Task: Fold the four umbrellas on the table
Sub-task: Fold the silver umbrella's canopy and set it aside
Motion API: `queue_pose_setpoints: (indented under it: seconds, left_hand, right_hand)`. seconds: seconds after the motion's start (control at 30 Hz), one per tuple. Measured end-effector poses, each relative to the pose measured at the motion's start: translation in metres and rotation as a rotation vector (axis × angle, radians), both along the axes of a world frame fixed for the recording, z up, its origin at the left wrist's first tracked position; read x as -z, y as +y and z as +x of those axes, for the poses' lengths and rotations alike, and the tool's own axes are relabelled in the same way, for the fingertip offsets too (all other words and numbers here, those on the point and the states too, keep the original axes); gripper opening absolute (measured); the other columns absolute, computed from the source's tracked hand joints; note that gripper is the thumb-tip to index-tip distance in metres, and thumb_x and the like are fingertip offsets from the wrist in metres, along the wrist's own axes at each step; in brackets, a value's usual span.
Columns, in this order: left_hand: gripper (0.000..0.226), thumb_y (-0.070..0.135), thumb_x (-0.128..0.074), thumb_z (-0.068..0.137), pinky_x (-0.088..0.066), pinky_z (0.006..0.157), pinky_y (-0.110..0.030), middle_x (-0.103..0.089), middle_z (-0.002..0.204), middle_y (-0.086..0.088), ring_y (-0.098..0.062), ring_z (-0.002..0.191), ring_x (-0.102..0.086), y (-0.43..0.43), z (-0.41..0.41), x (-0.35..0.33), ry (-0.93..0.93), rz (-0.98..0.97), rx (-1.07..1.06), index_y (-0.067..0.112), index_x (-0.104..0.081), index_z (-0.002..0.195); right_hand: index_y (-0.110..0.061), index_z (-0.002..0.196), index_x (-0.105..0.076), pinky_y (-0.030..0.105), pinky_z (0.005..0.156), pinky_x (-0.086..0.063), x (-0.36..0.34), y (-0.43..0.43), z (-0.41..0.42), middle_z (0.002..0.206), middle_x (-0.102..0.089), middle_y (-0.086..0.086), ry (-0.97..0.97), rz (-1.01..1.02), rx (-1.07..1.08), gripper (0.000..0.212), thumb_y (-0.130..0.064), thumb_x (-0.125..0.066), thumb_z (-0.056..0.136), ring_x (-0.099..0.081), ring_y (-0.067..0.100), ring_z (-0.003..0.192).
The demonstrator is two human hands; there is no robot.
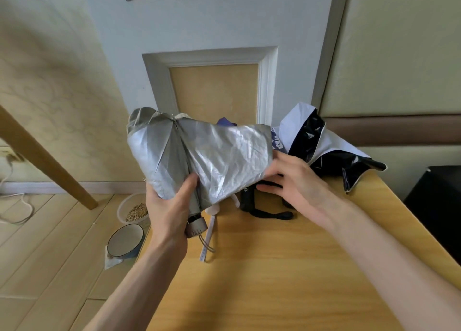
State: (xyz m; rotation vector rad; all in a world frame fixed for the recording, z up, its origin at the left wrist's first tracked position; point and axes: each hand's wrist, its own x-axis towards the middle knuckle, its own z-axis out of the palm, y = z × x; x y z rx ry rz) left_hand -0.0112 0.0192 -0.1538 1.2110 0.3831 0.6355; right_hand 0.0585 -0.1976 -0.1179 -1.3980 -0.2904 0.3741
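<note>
Both bare forearms reach in from the near edge over the wooden surface [274, 280]. Left hand [172, 206]: fingers clenched round the lower shaft of the silver umbrella [199, 156], just above its grey handle [197, 227], thumb pressed on the fabric. The umbrella is held in the air above the left part of the surface, tip pointing far-left, canopy collapsed but loose and billowing. Right hand [296, 183]: at the canopy's right edge, fingers nearly straight; cannot tell whether it pinches the fabric or only touches it. On the surface beyond: a black-and-white umbrella [324, 143], far right, panels slack; a black compact umbrella [249, 201] with its strap, below the silver canopy; a white handle [212, 221] just beside the left hand. Judgement: step in hand is gathering the silver canopy, first of four by the look of things. To do it well, keep the left grip fixed as the anchor, take each panel by its outer edge, pull it flat along the rib, and lay all flaps the same way round the shaft before rolling. Risk: loose folds bunch near the tip, so smooth from handle toward tip, then roll and fasten it.
</note>
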Motion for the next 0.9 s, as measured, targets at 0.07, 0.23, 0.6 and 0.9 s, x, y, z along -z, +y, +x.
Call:
queue_pose_setpoints:
  seconds: [0.07,0.23,0.6,0.9]
  left_hand:
    - [0.053,0.014,-0.086,0.086,-0.062,0.081,-0.031,-0.077,0.113,0.005,-0.013,0.100,-0.076,-0.001,-0.001,0.002,0.015,0.040,0.026,0.028,-0.060,0.131]
    - [0.049,0.016,-0.085,0.086,-0.064,0.087,-0.043,-0.074,0.109,0.008,-0.012,0.098,-0.074,0.000,0.001,0.006,0.036,0.147,0.011,0.035,-0.060,0.123]
    - [0.094,0.059,-0.083,0.058,-0.060,0.073,-0.025,-0.071,0.126,-0.007,-0.014,0.098,-0.076,0.014,0.005,0.001,0.185,0.251,0.377,0.023,-0.052,0.139]
    - [0.095,0.020,-0.095,0.079,-0.051,0.107,-0.027,-0.066,0.138,0.015,0.001,0.126,-0.061,-0.012,-0.008,-0.012,0.150,0.528,0.837,0.027,-0.040,0.156]
  right_hand:
    - [-0.018,0.120,-0.075,0.038,0.101,-0.057,-0.003,0.002,-0.003,0.112,-0.080,-0.001,0.001,-0.054,0.076,0.027,-0.033,-0.072,0.098,-0.075,0.016,0.109]
    - [-0.014,0.102,-0.079,0.054,0.099,-0.058,0.003,0.000,-0.001,0.095,-0.080,0.013,-0.232,-0.285,0.409,0.018,-0.031,-0.076,0.098,-0.076,0.034,0.099]
    - [-0.027,0.128,-0.067,0.026,0.068,-0.061,-0.034,0.010,-0.012,0.091,-0.080,0.003,-0.234,-0.069,0.278,0.038,-0.004,-0.068,0.098,-0.077,0.017,0.084]
    - [-0.023,0.098,-0.083,0.038,0.086,-0.062,-0.087,0.080,0.002,0.075,-0.076,0.000,-0.450,-0.523,0.025,0.017,-0.017,-0.068,0.095,-0.075,0.019,0.074]
